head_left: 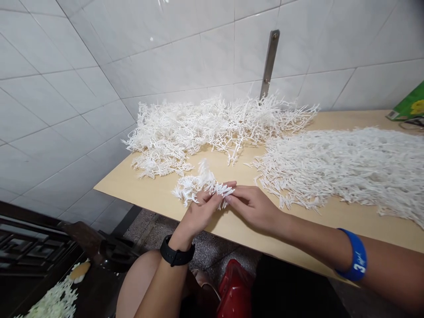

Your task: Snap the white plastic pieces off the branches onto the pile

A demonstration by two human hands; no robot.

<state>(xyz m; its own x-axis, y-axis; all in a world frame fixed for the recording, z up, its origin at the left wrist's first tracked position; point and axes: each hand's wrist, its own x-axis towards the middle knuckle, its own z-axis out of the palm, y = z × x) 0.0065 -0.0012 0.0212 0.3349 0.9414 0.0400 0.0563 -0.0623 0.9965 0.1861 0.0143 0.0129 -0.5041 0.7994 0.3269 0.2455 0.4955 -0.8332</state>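
Note:
Near the front edge of the table, my left hand [206, 207] is closed around a bunch of white branching plastic sprigs [207, 181]. Their frilly ends stick out to the left and their thin stems point right. My right hand [253, 205] pinches at the stem ends, thumb and fingers together; the exact piece between them is too small to make out. Behind the hands lies a tangled heap of similar white branching sprigs [198, 126]. To the right of my right hand spreads a flatter pile of white sprigs [347, 165], with stems toward the hands.
The wooden tabletop [126, 176] meets a white tiled wall [172, 66] with a metal bracket [270, 62]. A green box [409, 104] stands at the far right. Below are a red object [234, 289], dark furniture [96, 247] and pale sprigs [54, 300] at lower left.

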